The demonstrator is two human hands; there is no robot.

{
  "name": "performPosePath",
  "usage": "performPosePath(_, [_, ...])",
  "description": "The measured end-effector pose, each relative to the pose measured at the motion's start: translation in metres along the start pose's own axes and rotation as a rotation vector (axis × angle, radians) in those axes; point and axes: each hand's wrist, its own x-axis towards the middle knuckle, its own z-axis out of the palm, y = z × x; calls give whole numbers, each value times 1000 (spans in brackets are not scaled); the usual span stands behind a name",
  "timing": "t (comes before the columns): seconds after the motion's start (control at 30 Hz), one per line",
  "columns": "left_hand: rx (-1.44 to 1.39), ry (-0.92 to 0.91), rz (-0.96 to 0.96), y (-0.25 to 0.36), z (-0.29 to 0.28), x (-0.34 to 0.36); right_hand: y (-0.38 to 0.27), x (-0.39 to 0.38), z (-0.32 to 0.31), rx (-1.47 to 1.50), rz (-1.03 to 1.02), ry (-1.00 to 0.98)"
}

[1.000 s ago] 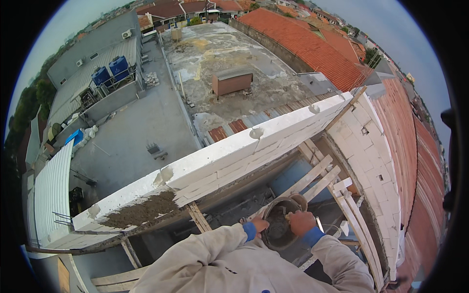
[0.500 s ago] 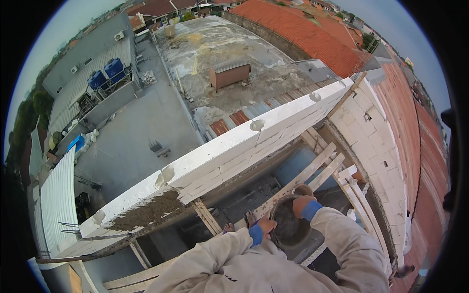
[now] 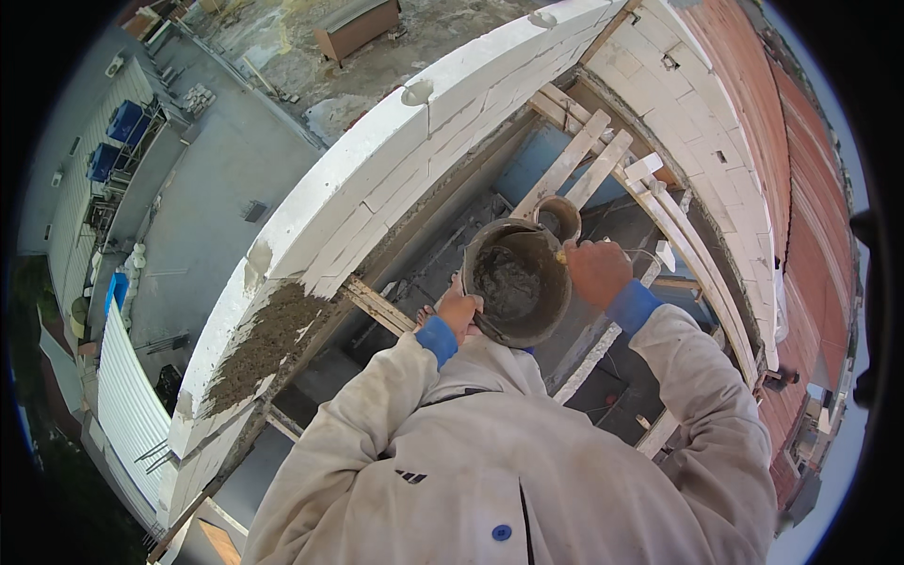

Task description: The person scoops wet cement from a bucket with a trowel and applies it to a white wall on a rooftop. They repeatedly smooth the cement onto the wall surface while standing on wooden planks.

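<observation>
My left hand (image 3: 461, 311) grips the left rim of a dark bucket (image 3: 532, 325) holding wet grey mortar (image 3: 504, 282). At the bucket's right rim, my right hand (image 3: 599, 275) is closed around a yellowish handle (image 3: 566, 255); the tool's head is hidden. A second, smaller bucket (image 3: 568, 214) stands just behind, on the wooden planks (image 3: 587, 155). Left of me, a patch of rough grey-brown mortar (image 3: 268, 339) covers part of the white block wall (image 3: 358, 207). Part of a bare foot (image 3: 425, 316) shows beside my left hand.
Narrow boards (image 3: 683, 250) cross openings above a dark lower floor (image 3: 603, 395). Another block wall (image 3: 673, 113) rises on the right, beside rusty roofing (image 3: 800, 188). Beyond the left wall lie a lower grey roof (image 3: 217, 226), blue tanks (image 3: 125, 122) and a white corrugated sheet (image 3: 127, 405).
My view has tipped downward. The held bucket has come up and left, more squarely in front of me, uncovering the smaller bucket behind it. Both hands have moved with it.
</observation>
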Motion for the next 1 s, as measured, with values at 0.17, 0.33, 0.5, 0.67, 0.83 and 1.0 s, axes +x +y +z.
performPosePath(0.17, [-23,-81,9,12,-1,-18,-45,31,8,-47,-154,-68])
performPosePath(0.33, [-107,-108,17,13,-10,-18,-66,16,-3,-46,-281,-113])
performPosePath(0.5, [46,0,45,8,7,-16,-43,29,-15,-60,-143,-61])
performPosePath(0.67, [202,40,72,18,24,-34,-41,57,6,-41,19,-297])
performPosePath(0.83, [156,8,82,22,17,-38,0,80,14,-45,-50,-624])
performPosePath(1.0, [144,-73,99,8,-4,-43,33,65,38,377,25,-844])
